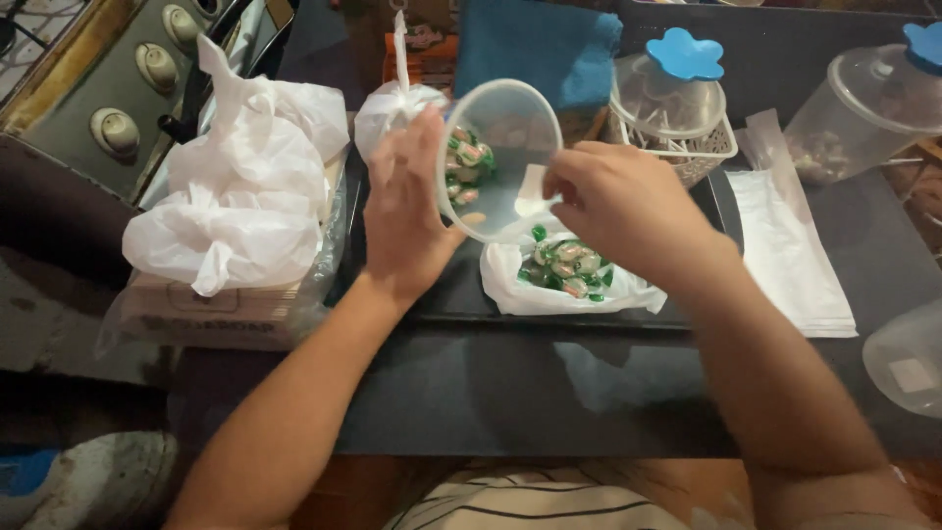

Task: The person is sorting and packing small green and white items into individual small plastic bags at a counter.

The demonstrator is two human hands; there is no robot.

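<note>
So your left hand [407, 211] is wrapped around the side of the clear plastic tub [498, 160], tipped over so its mouth faces you and your right side, a few green-wrapped candies [467, 162] sitting in it. Your right hand [613, 206] is right at the rim, fingers pinched narrow, can't tell if there's anything in them. The open white bag of candies [567, 270] lies just below the tub, under your right hand, so that's the nearer one.

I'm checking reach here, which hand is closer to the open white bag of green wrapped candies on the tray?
Right. The right hand hovers just above the bag of candies, while the left hand holds the clear plastic container off to its left.
</note>
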